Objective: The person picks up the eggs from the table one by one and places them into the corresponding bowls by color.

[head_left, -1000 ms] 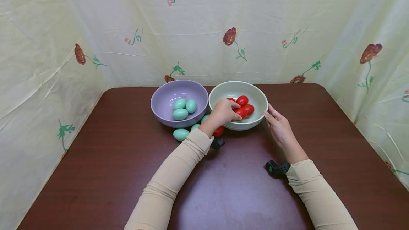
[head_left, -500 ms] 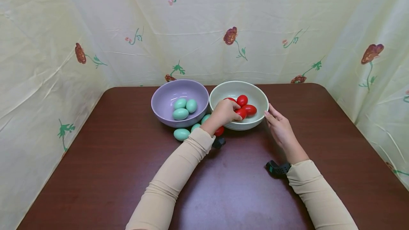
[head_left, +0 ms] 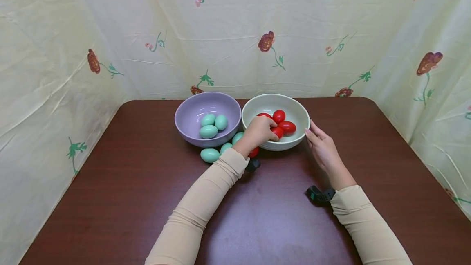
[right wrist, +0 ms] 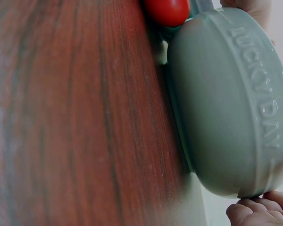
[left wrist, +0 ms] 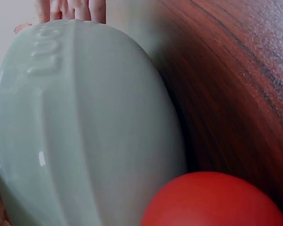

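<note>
A pale green bowl (head_left: 299,109) with raised lettering holds several red eggs (head_left: 287,127). My left hand (head_left: 256,133) reaches over its near rim, thumb and fingers curled about a red egg (head_left: 277,133) inside; part of that egg is hidden. At the bowl's right side, my right hand (head_left: 324,150) rests its thumb and fingertips against the outer wall near the rim. The right wrist view shows these fingers (right wrist: 262,209) touching the bowl's side. Left of this bowl stands a purple bowl (head_left: 187,113) with 3 mint green eggs (head_left: 208,131).
Loose mint green eggs (head_left: 210,155) lie on the brown table (head_left: 121,183) before the bowls. Another red egg (head_left: 254,152) lies there, partly hidden by my left wrist. A floral curtain (head_left: 220,36) hangs behind the table. Each wrist wears a black strap (head_left: 320,194).
One red egg has shifted slightly right inside the pale green bowl, away from the egg at my left fingers. Both hands stay almost in place.
</note>
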The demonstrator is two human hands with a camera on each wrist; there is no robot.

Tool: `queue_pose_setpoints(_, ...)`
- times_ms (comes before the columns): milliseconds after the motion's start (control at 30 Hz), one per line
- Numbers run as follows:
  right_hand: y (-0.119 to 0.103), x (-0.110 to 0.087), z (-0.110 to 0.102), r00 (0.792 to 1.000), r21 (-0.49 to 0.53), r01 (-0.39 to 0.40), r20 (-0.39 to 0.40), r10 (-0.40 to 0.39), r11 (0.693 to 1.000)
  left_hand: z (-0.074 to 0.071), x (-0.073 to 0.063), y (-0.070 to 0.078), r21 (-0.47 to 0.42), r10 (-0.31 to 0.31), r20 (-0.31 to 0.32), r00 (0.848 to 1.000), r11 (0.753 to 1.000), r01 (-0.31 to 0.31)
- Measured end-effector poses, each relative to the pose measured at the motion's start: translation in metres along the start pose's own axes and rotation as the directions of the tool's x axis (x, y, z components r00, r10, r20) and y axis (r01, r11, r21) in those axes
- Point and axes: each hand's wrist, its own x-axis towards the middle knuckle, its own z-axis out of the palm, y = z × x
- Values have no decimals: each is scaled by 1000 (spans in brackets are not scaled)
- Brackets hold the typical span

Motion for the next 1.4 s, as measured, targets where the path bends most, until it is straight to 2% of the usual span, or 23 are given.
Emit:
queue_pose_setpoints(233,1,0,0,1000,4,4,0,-4,1000,0,1,1,25,14,-3,1000,1000,-14)
queue_pose_setpoints(400,1,0,0,1000,8,7,5,-7,1000,0,0,0,-2,6,-11,1000,1000,-6)
queue_pose_setpoints(467,1,0,-1,1000,3,5,4,-5,1000,1,-1,-1,-48,-3,-23,1000,999,1)
queue_pose_setpoints(533,1,-1,-1,1000,0,1,3,-1,1000,1,-1,-2,-142,-18,-37,999,990,12)
queue_pose_setpoints(633,0,-1,-1,1000,-1,1,4,-1,1000,-2,-7,-4,-331,-50,-53,997,943,29)
queue_pose_setpoints(733,-1,-2,-1,1000,5,4,9,-4,1000,-10,-18,-4,-453,-60,-73,996,891,21)
queue_pose_setpoints(800,-1,-2,0,1000,9,6,11,-6,1000,-16,-28,-3,-471,-52,-93,994,882,2)
queue_pose_setpoints(1000,-2,-2,0,1000,-7,-4,8,4,1000,-28,-62,-3,-448,-72,-152,986,894,-4)
queue_pose_setpoints(1133,-2,-2,0,1000,-4,-1,1,1,1000,-34,-81,-6,-450,-74,-206,976,893,-27)
queue_pose_setpoints(1400,-2,-2,0,1000,-1,-10,2,10,1000,-30,-103,-18,-461,-49,-209,977,886,-54)
